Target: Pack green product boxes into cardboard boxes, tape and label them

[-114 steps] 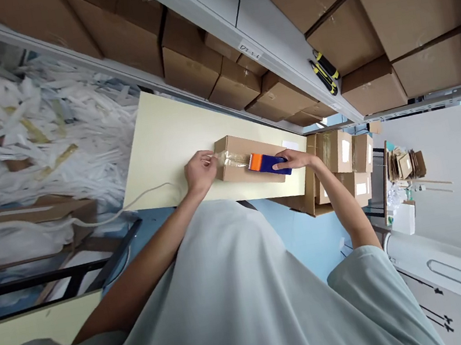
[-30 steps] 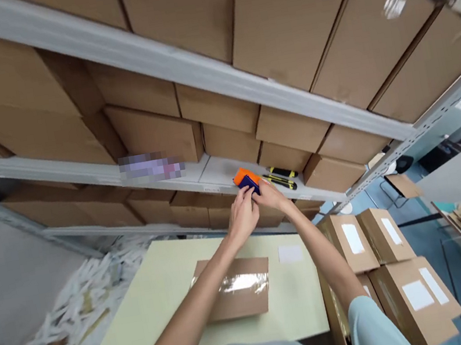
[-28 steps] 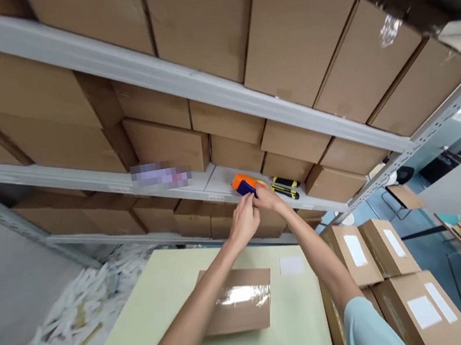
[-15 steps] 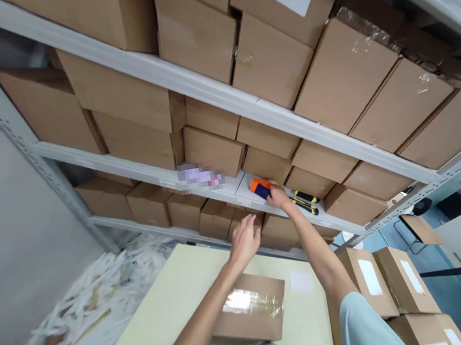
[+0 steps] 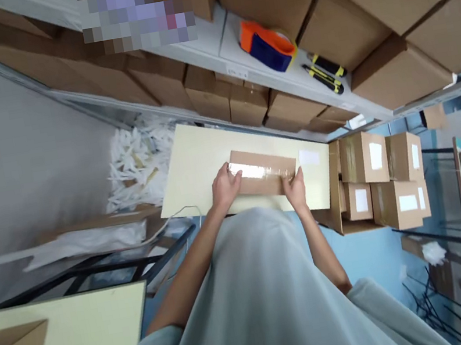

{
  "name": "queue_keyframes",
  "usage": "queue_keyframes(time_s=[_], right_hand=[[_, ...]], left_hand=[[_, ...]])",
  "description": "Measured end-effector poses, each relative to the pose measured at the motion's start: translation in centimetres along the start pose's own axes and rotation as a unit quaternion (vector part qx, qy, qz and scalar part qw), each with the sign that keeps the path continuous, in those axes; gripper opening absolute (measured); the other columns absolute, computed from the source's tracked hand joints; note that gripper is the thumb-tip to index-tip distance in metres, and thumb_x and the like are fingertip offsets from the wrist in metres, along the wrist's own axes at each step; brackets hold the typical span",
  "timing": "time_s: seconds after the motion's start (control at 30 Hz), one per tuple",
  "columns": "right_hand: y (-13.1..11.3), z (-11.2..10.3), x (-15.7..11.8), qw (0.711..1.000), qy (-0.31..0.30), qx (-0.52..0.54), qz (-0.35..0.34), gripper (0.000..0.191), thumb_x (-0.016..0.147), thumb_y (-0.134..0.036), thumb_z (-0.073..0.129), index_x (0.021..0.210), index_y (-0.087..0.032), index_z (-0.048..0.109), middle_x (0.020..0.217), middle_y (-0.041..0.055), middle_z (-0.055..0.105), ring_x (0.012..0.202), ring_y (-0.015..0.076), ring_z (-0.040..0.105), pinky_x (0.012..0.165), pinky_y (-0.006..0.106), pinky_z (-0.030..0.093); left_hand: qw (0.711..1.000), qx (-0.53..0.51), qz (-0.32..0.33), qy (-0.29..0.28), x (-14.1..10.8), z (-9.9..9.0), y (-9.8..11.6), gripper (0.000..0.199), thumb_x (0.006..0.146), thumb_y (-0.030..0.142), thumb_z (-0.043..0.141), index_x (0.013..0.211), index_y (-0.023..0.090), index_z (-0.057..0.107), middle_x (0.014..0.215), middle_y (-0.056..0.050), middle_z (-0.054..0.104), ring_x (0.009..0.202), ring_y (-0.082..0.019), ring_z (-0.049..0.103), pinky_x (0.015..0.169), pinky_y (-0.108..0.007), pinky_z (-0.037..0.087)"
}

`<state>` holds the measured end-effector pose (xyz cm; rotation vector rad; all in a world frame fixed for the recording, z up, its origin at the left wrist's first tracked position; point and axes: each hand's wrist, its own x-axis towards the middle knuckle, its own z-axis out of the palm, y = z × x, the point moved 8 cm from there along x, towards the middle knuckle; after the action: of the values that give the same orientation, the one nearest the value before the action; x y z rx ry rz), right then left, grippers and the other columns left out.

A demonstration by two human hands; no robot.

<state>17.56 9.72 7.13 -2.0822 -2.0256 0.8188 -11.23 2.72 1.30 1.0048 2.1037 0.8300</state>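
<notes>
We get even, moderate indoor light. White glare burns across the tape [image 5: 254, 170] on the box [image 5: 261, 185], while beneath the shelf [image 5: 298, 77] the cartons [image 5: 208, 91] sink into shadow and the wall [image 5: 32, 152] looks dim. We notice wide-angle stretching and softness toward the edges, and a pixelated patch [image 5: 137, 11] near the top.

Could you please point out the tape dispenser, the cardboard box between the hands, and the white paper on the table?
Tape dispenser [image 5: 269, 52], head view: on its dark blue side.
Cardboard box [image 5: 264, 182], head view: on its brown top face.
White paper [image 5: 308, 156], head view: middle of its face.
</notes>
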Motion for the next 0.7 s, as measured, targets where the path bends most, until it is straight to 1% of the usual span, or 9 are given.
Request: queue_keyframes(time_s=[0.03,0.1,0.17,0.27,0.33,0.43,0.5,0.6,0.7], right_hand=[[0.0,0.5,0.2,1.000,-0.009,0.008,0.002,0.084,0.115,-0.049,0.046,0.177,0.004,0.031,0.179,0.0356,0.048,0.171,0.0370,0.049,0.138,0.049,0.045],[-0.1,1.0,1.0,1.000,-0.003,0.010,0.010,0.084,0.115,-0.053,0.048,0.176,0.001,0.033,0.177,0.0342,0.052,0.167,0.0354,0.054,0.134,0.046,0.048],[0.1,1.2,1.8,0.999,0.007,-0.006,0.036,0.084,0.115,-0.058,0.051,0.176,-0.002,0.036,0.174,0.0337,0.056,0.164,0.0360,0.059,0.129,0.047,0.052],[1.0,1.9,2.5,0.997,-0.013,-0.016,0.072,0.079,0.116,-0.061,0.052,0.173,-0.007,0.041,0.163,0.0311,0.068,0.152,0.0340,0.070,0.118,0.043,0.059],[1.5,2.2,2.9,0.997,-0.033,0.003,0.069,0.070,0.118,-0.058,0.049,0.169,-0.009,0.047,0.155,0.0278,0.075,0.143,0.0303,0.076,0.112,0.038,0.061],[1.8,2.1,3.2,0.996,-0.052,0.067,0.028,0.056,0.122,-0.048,0.039,0.159,-0.010,0.057,0.152,0.0247,0.077,0.140,0.0250,0.077,0.112,0.032,0.059],[1.7,1.8,3.1,0.994,-0.059,0.096,-0.002,0.054,0.123,-0.044,0.033,0.155,-0.010,0.062,0.153,0.0231,0.078,0.141,0.0231,0.076,0.113,0.031,0.058],[2.1,1.0,2.5,0.998,-0.035,0.055,0.003,0.056,0.122,-0.050,0.038,0.145,-0.010,0.069,0.145,0.0249,0.080,0.136,0.0280,0.077,0.113,0.036,0.059],[2.2,0.1,1.9,0.999,0.009,0.001,0.032,0.057,0.119,-0.059,0.046,0.116,-0.011,0.077,0.128,0.0284,0.081,0.125,0.0343,0.077,0.112,0.043,0.060]], left_hand=[[1.000,0.005,-0.002,-0.002,0.1,0.7,0.6,0.077,0.103,0.051,0.070,0.166,0.010,0.055,0.165,-0.026,0.067,0.155,-0.043,0.065,0.130,-0.054,0.053],[1.000,0.023,-0.012,0.000,0.4,1.6,1.6,0.090,0.098,0.057,0.077,0.168,0.007,0.051,0.166,-0.029,0.065,0.155,-0.047,0.064,0.128,-0.056,0.054],[0.998,0.043,-0.039,0.002,0.7,2.1,2.0,0.098,0.093,0.064,0.082,0.165,0.005,0.053,0.159,-0.032,0.069,0.148,-0.051,0.068,0.122,-0.059,0.057],[0.995,0.059,-0.082,-0.001,1.2,2.3,1.5,0.102,0.082,0.072,0.092,0.154,0.007,0.061,0.143,-0.030,0.077,0.134,-0.053,0.075,0.114,-0.060,0.061],[0.995,0.051,-0.084,-0.003,1.6,2.3,1.0,0.093,0.081,0.071,0.094,0.147,0.012,0.066,0.135,-0.026,0.082,0.129,-0.051,0.077,0.112,-0.058,0.061],[0.998,0.018,-0.061,-0.020,2.0,2.2,0.0,0.064,0.096,0.063,0.083,0.139,0.018,0.072,0.129,-0.020,0.085,0.127,-0.046,0.079,0.114,-0.056,0.060],[0.998,-0.017,-0.060,-0.031,2.0,2.0,-0.8,0.056,0.102,0.057,0.076,0.143,0.018,0.072,0.134,-0.019,0.084,0.133,-0.043,0.077,0.118,-0.054,0.058],[0.994,-0.084,-0.055,-0.033,1.6,1.2,-1.3,0.063,0.101,0.047,0.077,0.155,0.015,0.065,0.145,-0.020,0.079,0.140,-0.035,0.073,0.122,-0.047,0.057],[0.997,-0.078,0.006,-0.027,1.4,0.0,-0.3,0.052,0.100,0.046,0.074,0.144,0.017,0.074,0.137,-0.018,0.076,0.139,-0.033,0.069,0.123,-0.047,0.056]])
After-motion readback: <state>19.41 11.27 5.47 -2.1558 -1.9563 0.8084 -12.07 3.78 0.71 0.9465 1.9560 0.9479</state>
